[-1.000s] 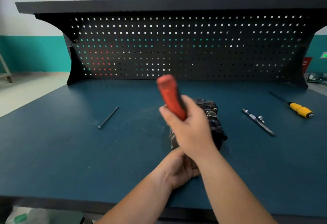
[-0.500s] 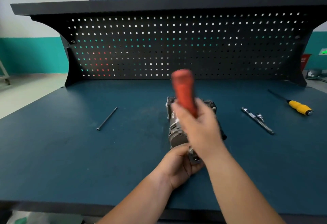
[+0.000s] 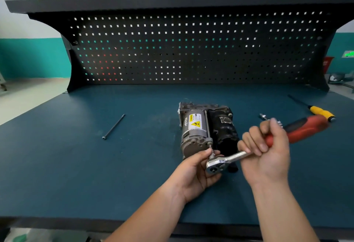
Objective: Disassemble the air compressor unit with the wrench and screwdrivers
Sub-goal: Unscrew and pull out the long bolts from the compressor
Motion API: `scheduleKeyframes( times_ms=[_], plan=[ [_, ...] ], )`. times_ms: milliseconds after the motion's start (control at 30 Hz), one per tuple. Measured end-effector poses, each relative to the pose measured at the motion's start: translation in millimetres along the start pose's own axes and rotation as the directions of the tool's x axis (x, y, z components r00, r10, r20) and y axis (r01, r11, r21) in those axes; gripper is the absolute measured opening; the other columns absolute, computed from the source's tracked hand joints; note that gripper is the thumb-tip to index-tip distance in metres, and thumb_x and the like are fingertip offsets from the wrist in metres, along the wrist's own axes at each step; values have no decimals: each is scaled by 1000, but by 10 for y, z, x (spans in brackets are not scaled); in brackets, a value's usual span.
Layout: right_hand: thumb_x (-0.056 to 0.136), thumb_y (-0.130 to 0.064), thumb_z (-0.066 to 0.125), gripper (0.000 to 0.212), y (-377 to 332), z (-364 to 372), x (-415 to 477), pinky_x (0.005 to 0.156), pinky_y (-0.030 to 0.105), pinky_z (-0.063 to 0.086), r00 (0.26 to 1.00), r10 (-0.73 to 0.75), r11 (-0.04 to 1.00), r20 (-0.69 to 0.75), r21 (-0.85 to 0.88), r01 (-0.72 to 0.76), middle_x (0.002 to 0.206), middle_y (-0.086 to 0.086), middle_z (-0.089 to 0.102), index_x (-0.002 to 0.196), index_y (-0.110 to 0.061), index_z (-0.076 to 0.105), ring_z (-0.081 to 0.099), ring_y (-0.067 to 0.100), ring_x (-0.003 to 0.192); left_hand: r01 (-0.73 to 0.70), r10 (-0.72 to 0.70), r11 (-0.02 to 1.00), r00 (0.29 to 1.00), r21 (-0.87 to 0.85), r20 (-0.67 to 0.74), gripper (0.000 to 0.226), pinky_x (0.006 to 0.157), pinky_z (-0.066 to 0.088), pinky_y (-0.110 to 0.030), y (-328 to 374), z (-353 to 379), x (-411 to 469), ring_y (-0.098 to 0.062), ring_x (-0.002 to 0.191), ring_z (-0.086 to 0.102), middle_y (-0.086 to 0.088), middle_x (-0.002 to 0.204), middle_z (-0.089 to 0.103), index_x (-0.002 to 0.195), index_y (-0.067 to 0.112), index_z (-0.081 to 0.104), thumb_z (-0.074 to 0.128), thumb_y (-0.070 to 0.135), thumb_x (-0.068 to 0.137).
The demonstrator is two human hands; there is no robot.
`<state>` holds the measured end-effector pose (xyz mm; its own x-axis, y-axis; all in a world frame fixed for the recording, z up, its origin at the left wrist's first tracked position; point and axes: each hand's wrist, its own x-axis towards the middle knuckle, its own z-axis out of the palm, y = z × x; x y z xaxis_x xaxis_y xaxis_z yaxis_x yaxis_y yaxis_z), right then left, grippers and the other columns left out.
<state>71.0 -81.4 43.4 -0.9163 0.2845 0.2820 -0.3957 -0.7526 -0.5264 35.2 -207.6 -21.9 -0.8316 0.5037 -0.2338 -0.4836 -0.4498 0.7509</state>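
- Air compressor lay at the centre of the tabletop.
- Right hand fingers curled round the ratchet wrench handle, which pointed to 2 o'clock.
- Left hand fingers pinched the wrench head at the compressor's 6 o'clock end.

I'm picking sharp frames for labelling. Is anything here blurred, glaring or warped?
Head view: the wrench is motion-blurred at its red handle, with glare on its chrome head; the compressor and its yellow label look sharp; the wide-angle lens bows the shelf edge.

At the compressor, right hand grips the wrench, left hand holds its head.
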Motion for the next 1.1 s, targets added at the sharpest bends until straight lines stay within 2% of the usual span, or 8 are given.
scheduleKeyframes(
  times_ms=[233,367,500,567,667,800,967,1100],
  plan=[
    [81,-16,68,27,141,430,88,35,16,25,996,43,887,84,-461,0,39,-10,34,59,-25,54,28,3,34,7,-7,999,1000,-32,-18,21,66,54,-26,-11,20,-26,-13,68,67,-2,80,71,86,15,68,67,27,68],
    [76,-27,75,34,512,677,1,41,16,29,934,146,478,326,-850,222,40,-15,43,55,-23,49,34,1,39,-8,9,999,998,-32,55,10,68,57,-30,-13,1,-39,-16,68,67,-5,76,70,75,12,74,65,17,76],
    [79,-45,68,42,803,730,-82,48,26,31,865,264,88,426,-904,419,46,-10,43,54,-27,40,39,7,47,29,-24,994,999,-107,47,18,58,49,-26,11,3,3,-13,56,63,-1,61,64,59,11,68,63,21,74],
    [79,-42,70,41,753,725,-82,47,27,29,879,223,170,422,-904,391,44,-11,41,55,-24,41,36,8,46,18,-11,992,999,-125,51,17,57,51,-24,7,-4,2,-14,57,63,-2,62,64,60,11,68,63,18,75],
    [74,-30,77,33,512,679,-38,43,19,29,954,81,565,289,-801,195,42,-13,42,53,-24,52,35,4,41,-20,22,998,999,-66,32,18,58,55,-27,0,-13,-22,-14,60,65,-4,67,67,72,10,69,54,7,82],
    [73,-20,60,20,199,407,36,33,15,22,995,-87,954,42,-286,96,36,-11,33,54,-22,55,27,1,31,-51,51,999,998,-9,-21,12,60,53,-25,-2,15,-7,-12,62,67,-2,72,70,72,13,72,63,20,72],
    [69,-23,52,25,69,-50,-10,34,16,18,945,-36,979,-326,179,99,40,-9,22,51,-24,35,17,5,35,-64,64,997,998,31,-8,18,55,53,-19,-5,8,16,-10,62,69,1,69,71,62,15,75,62,25,70],
    [58,-26,52,20,105,-116,3,34,17,17,906,-22,972,-423,204,119,41,-9,21,54,-23,32,17,6,36,-66,66,997,998,35,8,18,58,53,-20,-8,-4,9,-10,64,69,1,73,72,66,16,77,63,27,69]
  ],
)
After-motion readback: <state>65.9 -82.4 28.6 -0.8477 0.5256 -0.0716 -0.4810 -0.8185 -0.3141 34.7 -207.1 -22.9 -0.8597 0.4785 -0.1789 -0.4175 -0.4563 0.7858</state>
